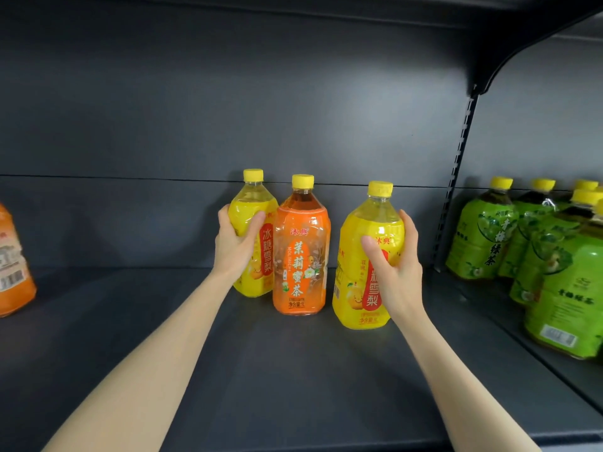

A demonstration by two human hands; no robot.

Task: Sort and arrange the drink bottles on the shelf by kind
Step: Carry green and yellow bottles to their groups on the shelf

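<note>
- The rear yellow bottle [243, 207] stands upright near the back of the shelf [293, 370], its long axis vertical, yellow cap up, and its red label strip facing forward.
- The left hand [235, 243] grips this bottle at its shoulder — the thumb lies across the front and the other fingers curl round the far left side, close together.
- The front yellow bottle [355, 275] is nearer the camera and to the right, also cap up and roughly vertical. Whether its base rests on the shelf cannot be told.
- The right hand [396, 265] holds it by the body, with the thumb pressed over the label and the fingers wrapped round the right side.
- Between the two stands an orange bottle [300, 256], upright with its label forward. It is just beside the rear yellow one and apart from the front one, and no hand touches it.
- At the far left edge, well apart, stands another orange-labelled bottle [13, 265], partly cut off.
- Beyond the slotted upright [455, 181], the neighbouring bay holds a cluster of green bottles [483, 236], all upright with yellow caps.
</note>
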